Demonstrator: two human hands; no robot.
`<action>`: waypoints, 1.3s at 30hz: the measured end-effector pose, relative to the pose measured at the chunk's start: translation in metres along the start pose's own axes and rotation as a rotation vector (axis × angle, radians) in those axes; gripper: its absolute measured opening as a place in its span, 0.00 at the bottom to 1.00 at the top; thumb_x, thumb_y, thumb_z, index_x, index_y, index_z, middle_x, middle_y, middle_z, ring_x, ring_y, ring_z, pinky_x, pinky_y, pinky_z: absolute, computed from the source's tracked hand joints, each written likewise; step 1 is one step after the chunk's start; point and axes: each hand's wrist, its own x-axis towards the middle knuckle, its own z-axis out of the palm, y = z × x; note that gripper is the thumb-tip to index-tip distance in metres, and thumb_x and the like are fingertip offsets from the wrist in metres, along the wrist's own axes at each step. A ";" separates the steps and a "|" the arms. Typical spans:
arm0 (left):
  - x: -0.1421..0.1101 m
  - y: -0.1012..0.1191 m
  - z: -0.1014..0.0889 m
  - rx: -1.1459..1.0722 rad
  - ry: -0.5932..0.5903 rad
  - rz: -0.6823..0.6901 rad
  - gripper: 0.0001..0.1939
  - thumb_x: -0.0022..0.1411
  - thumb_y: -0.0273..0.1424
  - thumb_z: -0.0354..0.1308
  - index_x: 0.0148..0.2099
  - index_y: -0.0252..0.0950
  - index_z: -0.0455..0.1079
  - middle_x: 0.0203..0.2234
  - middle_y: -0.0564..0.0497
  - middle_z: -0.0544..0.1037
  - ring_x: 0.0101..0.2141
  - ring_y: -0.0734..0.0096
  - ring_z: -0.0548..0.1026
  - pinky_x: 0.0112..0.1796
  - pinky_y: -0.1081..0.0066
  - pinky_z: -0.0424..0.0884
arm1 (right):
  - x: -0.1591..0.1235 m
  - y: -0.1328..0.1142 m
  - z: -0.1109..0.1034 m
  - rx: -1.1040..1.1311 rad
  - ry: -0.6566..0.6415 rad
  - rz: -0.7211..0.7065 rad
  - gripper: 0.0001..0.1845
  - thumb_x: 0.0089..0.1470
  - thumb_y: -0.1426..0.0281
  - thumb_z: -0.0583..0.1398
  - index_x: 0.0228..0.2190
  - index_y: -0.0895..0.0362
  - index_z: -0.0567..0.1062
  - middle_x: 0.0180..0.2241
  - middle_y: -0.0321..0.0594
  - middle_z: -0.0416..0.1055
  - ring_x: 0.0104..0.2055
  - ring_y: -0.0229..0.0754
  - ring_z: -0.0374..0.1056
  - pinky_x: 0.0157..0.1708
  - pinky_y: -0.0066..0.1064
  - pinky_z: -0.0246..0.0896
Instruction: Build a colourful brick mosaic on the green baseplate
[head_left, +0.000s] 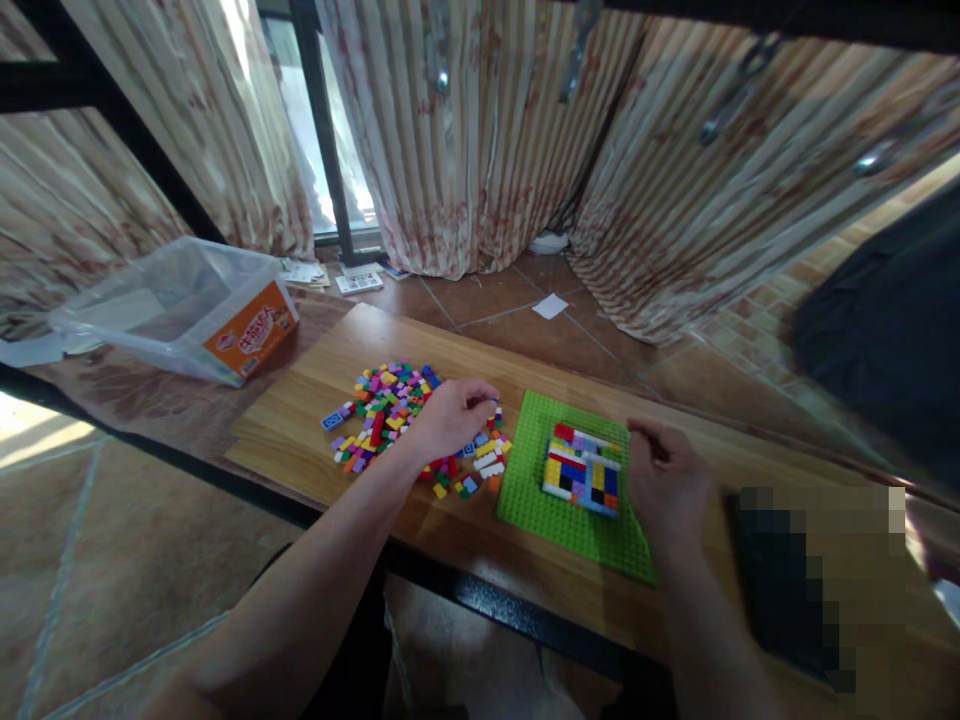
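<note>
My left hand (454, 418) is over the right side of a loose pile of small toy bricks (386, 390), its thumb and fingers pinched together. Whatever is between those fingertips is too small to make out. My right hand (667, 475) is at the right edge of a green baseplate (521, 480), fingers curled closed, and anything inside them is hidden. On the baseplate lies a low, roughly square build of multicoloured bricks (581, 470), just left of my right fingertips. White bricks (489, 466) lie between the pile and the baseplate.
A clear plastic bin (172, 310) with an orange label stands at the table's far left. The wooden board (300, 400) lies beneath the bricks and baseplate. A dark flat object (780, 590), partly pixelated, is at the right. Curtains (480, 150) hang behind; papers (551, 306) lie on the floor.
</note>
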 end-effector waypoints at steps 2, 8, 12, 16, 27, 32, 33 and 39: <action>0.000 0.000 0.000 0.012 0.003 0.011 0.10 0.59 0.26 0.53 0.38 0.32 0.75 0.30 0.49 0.79 0.30 0.72 0.74 0.32 0.74 0.69 | -0.012 -0.018 0.006 0.051 -0.001 -0.162 0.13 0.56 0.65 0.54 0.36 0.56 0.77 0.36 0.44 0.75 0.38 0.44 0.70 0.42 0.37 0.64; -0.001 0.002 0.000 0.042 0.024 0.017 0.09 0.59 0.25 0.53 0.37 0.32 0.75 0.31 0.50 0.80 0.32 0.72 0.75 0.34 0.74 0.70 | -0.059 -0.057 0.028 0.064 -0.399 -0.628 0.07 0.56 0.67 0.60 0.36 0.53 0.76 0.38 0.41 0.74 0.42 0.44 0.67 0.44 0.39 0.62; -0.001 0.002 0.000 0.039 0.033 0.024 0.09 0.59 0.25 0.53 0.37 0.33 0.76 0.30 0.50 0.80 0.31 0.72 0.75 0.33 0.74 0.70 | -0.070 -0.059 0.038 -0.043 -0.509 -0.636 0.10 0.54 0.63 0.62 0.37 0.54 0.76 0.39 0.43 0.73 0.42 0.47 0.65 0.42 0.41 0.60; -0.001 0.002 -0.001 0.050 0.035 0.022 0.09 0.59 0.25 0.53 0.37 0.32 0.76 0.29 0.50 0.80 0.29 0.72 0.74 0.31 0.75 0.69 | -0.071 -0.056 0.044 -0.111 -0.495 -0.617 0.09 0.54 0.63 0.62 0.35 0.55 0.76 0.39 0.44 0.72 0.43 0.48 0.64 0.43 0.42 0.59; 0.000 -0.002 -0.001 0.029 0.028 0.037 0.09 0.59 0.27 0.53 0.38 0.32 0.75 0.29 0.50 0.79 0.30 0.72 0.74 0.32 0.74 0.70 | -0.069 -0.062 0.037 0.071 -0.446 -0.529 0.06 0.57 0.67 0.59 0.36 0.56 0.74 0.37 0.41 0.74 0.41 0.43 0.68 0.42 0.37 0.62; -0.001 -0.003 0.000 0.026 0.020 0.028 0.09 0.59 0.27 0.53 0.38 0.32 0.75 0.29 0.50 0.79 0.30 0.72 0.74 0.31 0.74 0.69 | -0.054 -0.051 0.026 0.107 -0.359 -0.317 0.07 0.56 0.66 0.59 0.36 0.54 0.75 0.32 0.36 0.75 0.33 0.39 0.70 0.37 0.32 0.64; 0.000 -0.003 0.000 0.033 0.016 0.028 0.09 0.59 0.26 0.53 0.38 0.32 0.75 0.29 0.50 0.79 0.30 0.72 0.74 0.31 0.74 0.69 | -0.049 -0.046 0.023 0.114 -0.341 -0.268 0.07 0.56 0.65 0.59 0.36 0.54 0.75 0.33 0.36 0.75 0.34 0.39 0.70 0.37 0.32 0.65; 0.001 -0.004 -0.001 0.052 0.004 0.024 0.10 0.59 0.26 0.53 0.38 0.33 0.75 0.30 0.50 0.79 0.30 0.72 0.74 0.32 0.73 0.70 | -0.021 -0.018 0.004 0.163 -0.173 0.015 0.13 0.50 0.60 0.62 0.34 0.56 0.77 0.31 0.39 0.76 0.31 0.40 0.70 0.34 0.33 0.67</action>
